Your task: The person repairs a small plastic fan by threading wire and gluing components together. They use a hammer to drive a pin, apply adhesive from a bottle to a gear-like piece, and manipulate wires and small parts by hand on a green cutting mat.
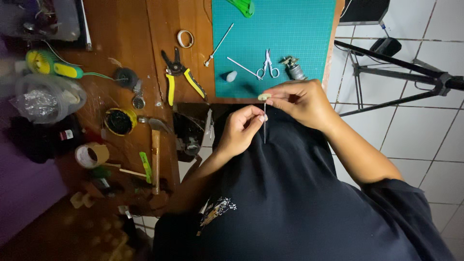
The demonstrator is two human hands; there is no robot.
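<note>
The thin stick (264,126) hangs straight up & down in front of the dark shirt (285,193), just below the edge of the green mat (290,43), w/ a small pale wheel (263,97) on top. The left hand (239,131) pinches the stick near its middle w/ thumb & pointer finger, while the right hand (302,102) pinches the wheel at the top, so both hands are about as close. Scissors (267,65) & a small motor (293,68) lie near on the mat, yellow pliers (181,79) sit well apart on the left, and there's open room below the stick.

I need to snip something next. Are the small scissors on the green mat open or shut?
Shut: the small scissors lie flat on the green mat, blades together in one point.
</note>
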